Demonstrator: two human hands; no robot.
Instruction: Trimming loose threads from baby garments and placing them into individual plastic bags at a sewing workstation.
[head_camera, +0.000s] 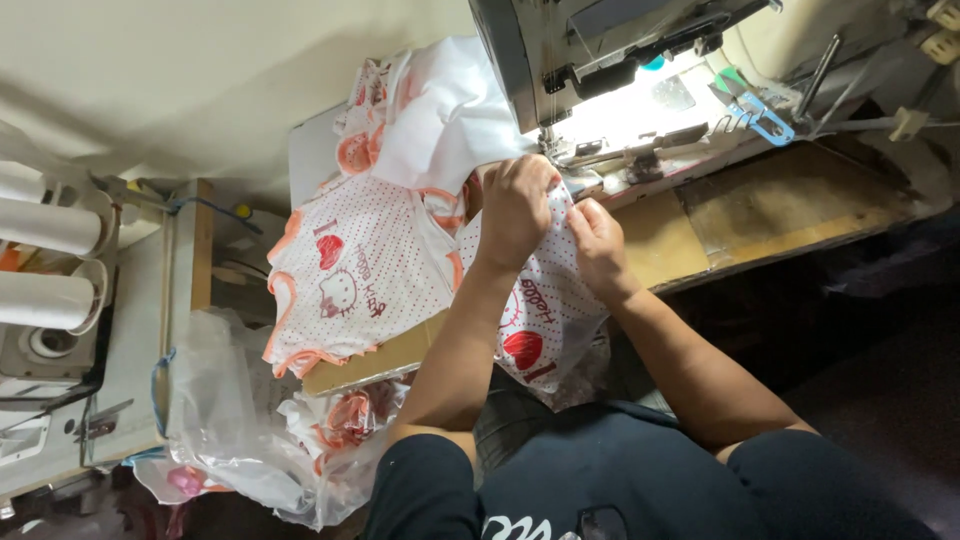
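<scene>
Across the top centre of the frame stands a grey metal sewing machine (560, 60), its lamp lighting the needle area, on a worn wooden table (780, 200) that runs toward the right edge. Left of centre lies a stack of white dotted baby garments with orange trim and red heart prints (350, 270), spread flat over the table's near corner. Below it, at lower left, a crumpled clear plastic bag (220, 420) holds more of the same pieces (orange edging shows through). At the far left edge sit two white thread cones (50, 265). In the middle, a white dotted cloth piece with a red heart (535, 335) hangs off the table edge toward the person's lap. The left hand (515, 210) presses down on its upper end, fingers curled shut on the fabric just before the needle. The right hand (597, 245), touching the left, pinches the same cloth.
</scene>
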